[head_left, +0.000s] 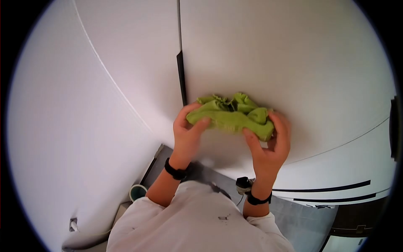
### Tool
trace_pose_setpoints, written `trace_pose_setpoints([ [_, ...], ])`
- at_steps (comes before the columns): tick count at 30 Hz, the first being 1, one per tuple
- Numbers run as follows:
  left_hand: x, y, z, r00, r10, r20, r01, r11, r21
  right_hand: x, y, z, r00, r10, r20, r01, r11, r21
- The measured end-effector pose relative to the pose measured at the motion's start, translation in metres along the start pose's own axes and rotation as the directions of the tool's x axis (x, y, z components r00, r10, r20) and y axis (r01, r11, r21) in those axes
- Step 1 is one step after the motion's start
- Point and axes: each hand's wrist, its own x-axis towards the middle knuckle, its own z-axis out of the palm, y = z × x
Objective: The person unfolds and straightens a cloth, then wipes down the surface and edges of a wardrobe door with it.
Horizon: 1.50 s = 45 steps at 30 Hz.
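A crumpled green cloth [231, 119] is held up between my two hands, in front of a large white cabinet-like surface [268, 54]. My left hand [189, 128] grips its left end, with the thumb on the near side. The right end is pinched in my right hand [270, 136], thumb in front and fingers behind. Folds bunch up along the top of the cloth. Each wrist wears a black band.
A black strip handle [181, 77] runs along a vertical seam above the cloth. At the lower left are a round green-lined container [137, 192] and a wall socket [73, 224] with a plug. Grey floor [298, 216] and dark furniture [357, 218] show at the lower right.
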Motion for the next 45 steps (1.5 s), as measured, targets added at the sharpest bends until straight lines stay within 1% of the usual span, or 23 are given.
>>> trace_pose_setpoints([
  [2, -0.002, -0.006, 0.002, 0.999, -0.032, -0.028, 0.034, 0.997, 0.075, 0.001, 0.0, 0.0, 0.999, -0.038, -0.023, 0.035, 0.993, -0.113],
  [3, -0.001, -0.01, 0.001, 0.999, -0.038, -0.039, 0.04, 0.998, 0.05, 0.004, 0.001, -0.001, 0.991, -0.127, -0.037, 0.116, 0.967, -0.226],
  [5, 0.0, -0.02, -0.006, 0.998, -0.047, 0.033, 0.048, 0.999, -0.022, 0.004, 0.006, 0.001, 0.99, -0.143, -0.017, 0.134, 0.958, -0.253],
  [7, -0.004, -0.028, 0.003, 0.998, -0.067, 0.021, 0.068, 0.994, -0.082, 0.006, 0.009, 0.006, 0.966, -0.127, -0.227, 0.148, 0.986, 0.08],
  [10, -0.019, -0.024, 0.003, 0.949, -0.308, 0.066, 0.313, 0.945, -0.097, 0.017, 0.006, 0.021, 0.942, -0.259, -0.215, 0.248, 0.966, -0.078],
  [11, -0.021, -0.022, -0.001, 0.943, -0.324, 0.07, 0.33, 0.938, -0.108, 0.022, 0.003, 0.025, 0.944, -0.254, -0.21, 0.239, 0.966, -0.097],
  [13, -0.014, -0.013, -0.003, 0.745, -0.636, 0.201, 0.663, 0.739, -0.121, 0.039, -0.008, 0.027, 0.926, -0.378, 0.024, 0.364, 0.871, -0.329],
  [14, -0.01, -0.001, -0.001, 0.686, -0.652, 0.322, 0.707, 0.703, -0.081, 0.044, -0.014, 0.032, 0.929, -0.371, 0.013, 0.352, 0.868, -0.35],
  [17, 0.004, 0.009, -0.016, 0.597, -0.656, 0.461, 0.778, 0.613, -0.137, 0.056, -0.034, 0.049, 0.918, -0.385, 0.097, 0.394, 0.855, -0.339],
  [21, 0.01, 0.016, -0.037, 0.562, -0.671, 0.484, 0.819, 0.535, -0.209, 0.069, -0.042, 0.069, 0.869, -0.443, 0.22, 0.492, 0.742, -0.455],
  [23, 0.007, 0.003, -0.059, 0.719, -0.615, 0.325, 0.607, 0.783, 0.139, 0.07, -0.043, 0.079, 0.854, -0.459, 0.244, 0.518, 0.707, -0.481],
  [24, 0.009, 0.009, -0.065, 0.699, -0.624, 0.348, 0.614, 0.774, 0.155, 0.066, -0.042, 0.082, 0.87, -0.447, 0.207, 0.489, 0.732, -0.474],
  [26, 0.014, 0.02, -0.073, 0.916, -0.245, 0.319, 0.208, 0.967, 0.147, 0.058, -0.038, 0.087, 0.887, -0.43, 0.169, 0.454, 0.744, -0.49],
  [27, 0.015, 0.018, -0.079, 0.908, -0.259, 0.331, 0.227, 0.965, 0.134, 0.052, -0.035, 0.085, 0.909, -0.392, 0.144, 0.41, 0.772, -0.486],
  [29, 0.024, 0.016, -0.097, 0.952, -0.061, 0.298, 0.027, 0.993, 0.116, 0.044, -0.035, 0.087, 0.928, -0.353, 0.121, 0.365, 0.79, -0.493],
  [30, 0.033, 0.018, -0.099, 0.955, 0.098, 0.281, -0.15, 0.974, 0.172, 0.041, -0.035, 0.093, 0.937, -0.326, 0.127, 0.343, 0.785, -0.516],
  [31, 0.04, 0.023, -0.099, 0.951, 0.103, 0.293, -0.157, 0.973, 0.167, 0.04, -0.037, 0.097, 0.945, -0.301, 0.129, 0.322, 0.781, -0.535],
  [33, 0.053, 0.035, -0.103, 0.874, 0.318, 0.368, -0.36, 0.932, 0.049, 0.035, -0.04, 0.103, 0.947, -0.297, 0.123, 0.314, 0.766, -0.561],
  [34, 0.055, 0.04, -0.106, 0.867, 0.326, 0.375, -0.367, 0.929, 0.041, 0.032, -0.037, 0.105, 0.947, -0.296, 0.127, 0.312, 0.743, -0.592],
  [36, 0.051, 0.047, -0.112, 0.856, -0.01, 0.516, 0.09, 0.987, -0.131, 0.029, -0.032, 0.105, 0.948, -0.298, 0.117, 0.302, 0.712, -0.634],
  [39, 0.059, 0.05, -0.1, 0.844, -0.108, 0.526, 0.24, 0.952, -0.19, 0.03, -0.029, 0.102, 0.931, -0.366, -0.01, 0.29, 0.753, -0.591],
  [43, 0.094, 0.093, -0.08, 0.807, -0.196, 0.557, 0.264, 0.963, -0.044, 0.062, -0.052, 0.113, 0.887, -0.446, -0.115, 0.302, 0.751, -0.587],
  [45, 0.121, 0.11, -0.084, 0.608, -0.161, 0.777, 0.032, 0.983, 0.178, 0.076, -0.067, 0.114, 0.875, -0.466, -0.13, 0.303, 0.738, -0.603],
])
